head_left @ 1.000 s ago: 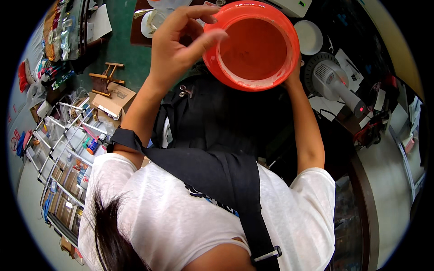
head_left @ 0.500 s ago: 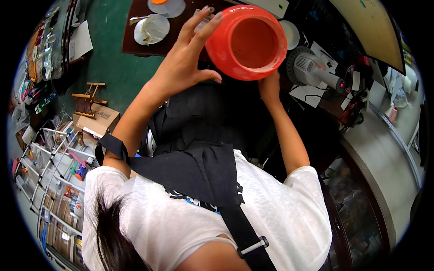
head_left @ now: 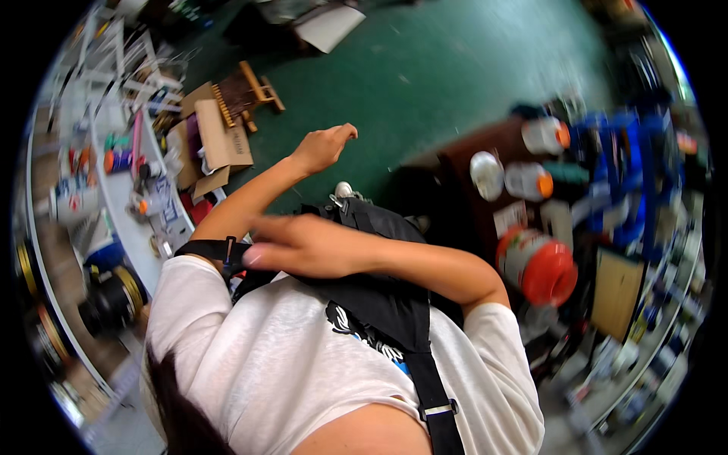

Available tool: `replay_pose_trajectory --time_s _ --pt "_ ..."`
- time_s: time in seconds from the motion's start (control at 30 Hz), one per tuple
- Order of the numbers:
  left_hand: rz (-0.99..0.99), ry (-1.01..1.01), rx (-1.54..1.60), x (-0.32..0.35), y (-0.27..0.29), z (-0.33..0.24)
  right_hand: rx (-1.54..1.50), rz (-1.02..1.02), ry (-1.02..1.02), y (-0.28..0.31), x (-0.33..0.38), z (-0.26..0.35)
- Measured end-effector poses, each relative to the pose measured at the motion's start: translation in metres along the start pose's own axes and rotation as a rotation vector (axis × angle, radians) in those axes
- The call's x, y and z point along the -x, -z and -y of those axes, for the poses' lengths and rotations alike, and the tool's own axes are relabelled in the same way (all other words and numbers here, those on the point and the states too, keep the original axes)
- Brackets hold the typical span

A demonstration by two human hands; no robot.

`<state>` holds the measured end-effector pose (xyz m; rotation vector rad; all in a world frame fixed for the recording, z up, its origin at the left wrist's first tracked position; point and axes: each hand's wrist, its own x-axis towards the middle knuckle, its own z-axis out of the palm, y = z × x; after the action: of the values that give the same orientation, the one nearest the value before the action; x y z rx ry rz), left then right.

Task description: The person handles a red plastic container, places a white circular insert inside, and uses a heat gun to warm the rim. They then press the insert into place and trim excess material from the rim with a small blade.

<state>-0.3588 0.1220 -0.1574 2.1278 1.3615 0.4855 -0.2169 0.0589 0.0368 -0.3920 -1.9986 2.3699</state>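
1. the right hand [head_left: 292,246] lies across the chest, blurred with motion, fingers stretched out fairly flat and holding nothing; its fingertips are just beside the black strap [head_left: 216,249] at the left shoulder
2. the left hand [head_left: 322,148] is held out over the green floor [head_left: 470,68], narrow, fingers loosely curled in, with nothing visible in it
3. the step in hand looks like a reach for that strap, which sits on the upper left arm, at the edge of the white shirt [head_left: 288,356]
4. a grip there would call for the right fingers to close round the strap without snagging the sleeve
5. the red-lidded jar [head_left: 538,265] stands well apart on the dark table [head_left: 455,163], touched by neither hand
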Motion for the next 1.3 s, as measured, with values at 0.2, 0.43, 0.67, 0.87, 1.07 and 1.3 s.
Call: replay_pose_trajectory --time_s 0.2,0.43,0.67,0.87,1.07,1.3 --pt "0.023 0.167 -0.103 0.079 0.100 0.155 -0.161 0.485 -0.079 -0.031 -0.187 0.085" --pt "0.135 0.272 -0.059 0.047 0.134 0.283 -0.276 0.776 0.655 -0.055 -0.316 0.178" --pt "-0.044 0.332 0.080 -0.089 0.252 0.420 -0.432 1.114 0.730 0.171 -0.424 0.222" --pt "-0.364 0.386 0.161 -0.143 0.389 0.452 -0.201 0.560 0.218 0.459 -0.544 0.220" --pt "-0.643 0.777 0.312 -0.129 0.489 0.502 0.504 0.028 0.174 0.580 -0.627 0.170" --pt "-0.692 0.248 1.581 -0.250 0.573 0.603 0.673 -0.093 0.839 0.599 -0.790 0.214"
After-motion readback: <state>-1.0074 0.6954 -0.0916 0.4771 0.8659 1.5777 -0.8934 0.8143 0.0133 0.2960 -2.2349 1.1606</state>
